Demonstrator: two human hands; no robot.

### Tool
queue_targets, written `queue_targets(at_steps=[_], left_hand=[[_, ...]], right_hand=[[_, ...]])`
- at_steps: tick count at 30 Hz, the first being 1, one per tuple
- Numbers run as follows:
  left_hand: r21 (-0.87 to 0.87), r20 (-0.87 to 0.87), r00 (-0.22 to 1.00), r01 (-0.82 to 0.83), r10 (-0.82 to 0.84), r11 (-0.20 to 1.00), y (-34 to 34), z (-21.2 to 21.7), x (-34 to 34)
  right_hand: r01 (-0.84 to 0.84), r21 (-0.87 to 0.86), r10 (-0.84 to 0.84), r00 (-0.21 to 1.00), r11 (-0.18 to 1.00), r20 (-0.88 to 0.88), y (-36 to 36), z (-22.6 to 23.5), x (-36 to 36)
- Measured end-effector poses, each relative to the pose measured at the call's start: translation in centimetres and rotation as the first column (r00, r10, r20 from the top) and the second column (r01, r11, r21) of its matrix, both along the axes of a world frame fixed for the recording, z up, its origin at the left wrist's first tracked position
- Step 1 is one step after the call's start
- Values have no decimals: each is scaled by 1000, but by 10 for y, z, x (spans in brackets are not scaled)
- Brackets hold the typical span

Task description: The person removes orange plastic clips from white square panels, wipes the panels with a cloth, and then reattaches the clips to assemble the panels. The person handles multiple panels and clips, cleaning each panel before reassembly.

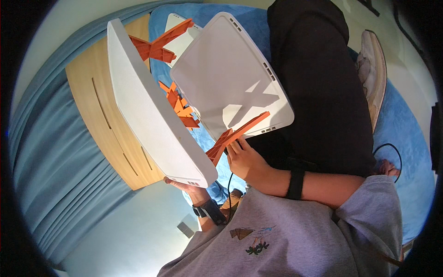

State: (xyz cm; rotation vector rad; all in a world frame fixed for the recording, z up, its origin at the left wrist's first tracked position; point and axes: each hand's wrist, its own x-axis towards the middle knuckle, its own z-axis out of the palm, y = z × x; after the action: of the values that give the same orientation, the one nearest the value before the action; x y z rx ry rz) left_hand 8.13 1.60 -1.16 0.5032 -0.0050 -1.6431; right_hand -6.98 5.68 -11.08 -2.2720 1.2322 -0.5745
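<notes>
Panel [140,104], presumably light and stiff, best taken by its rim, tilted above left edge of blue bedspread [404,136], supported by left grip [194,194] of unclear closure, with near orange brace [244,128] pinched in right grip [249,161].

No readable words, numbers or labels in view. Grey shirt [295,226] bears small chest print [256,249], palms and brown shape, without legible lettering; white panel [150,111], orange leg [249,125], black wristband [295,184] show none.
</notes>
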Motion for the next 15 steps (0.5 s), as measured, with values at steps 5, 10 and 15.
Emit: queue_targets(at_steps=[5, 10, 15], left_hand=[[92, -90, 996, 9, -1, 996, -3, 3, 3], [-96, -48, 994, 96, -101, 991, -7, 10, 7], [-225, 114, 993, 26, 0, 974, 0, 18, 34]], right_hand=[[8, -56, -9, 1000, 998, -23, -4, 1, 0], [1, -35, 3, 996, 999, 89, -15, 1, -12], [-88, 23, 78, 954, 996, 291, -31, 10, -34]])
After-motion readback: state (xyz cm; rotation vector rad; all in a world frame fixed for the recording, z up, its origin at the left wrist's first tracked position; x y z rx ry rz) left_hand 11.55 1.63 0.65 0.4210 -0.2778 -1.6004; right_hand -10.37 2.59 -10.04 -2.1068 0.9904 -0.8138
